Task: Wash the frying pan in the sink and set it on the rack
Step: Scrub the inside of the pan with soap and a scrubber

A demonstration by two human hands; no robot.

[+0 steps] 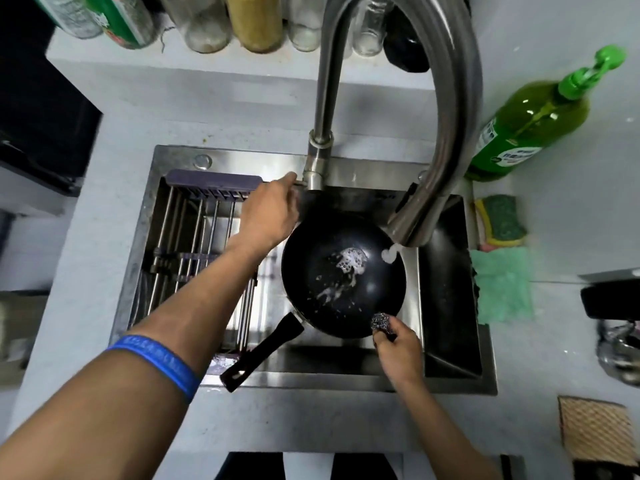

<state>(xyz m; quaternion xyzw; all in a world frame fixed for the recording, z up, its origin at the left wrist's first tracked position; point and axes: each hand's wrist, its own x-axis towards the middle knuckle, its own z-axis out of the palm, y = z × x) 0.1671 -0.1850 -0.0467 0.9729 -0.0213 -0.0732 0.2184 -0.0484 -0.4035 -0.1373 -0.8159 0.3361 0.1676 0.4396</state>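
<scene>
A black frying pan sits in the steel sink, its black handle pointing to the lower left over the sink's front rim. Foam and water lie on the pan's bottom. Water runs from the curved tap's spout onto the pan's right rim. My left hand reaches to the tap's lever at the tap base, its fingers closed on it. My right hand grips a steel wool scrubber at the pan's near rim. The metal rack spans the sink's left half.
A green dish soap bottle lies right of the tap. Sponges and a green cloth sit on the sink's right edge. Bottles and jars line the back ledge. A woven mat lies at the lower right.
</scene>
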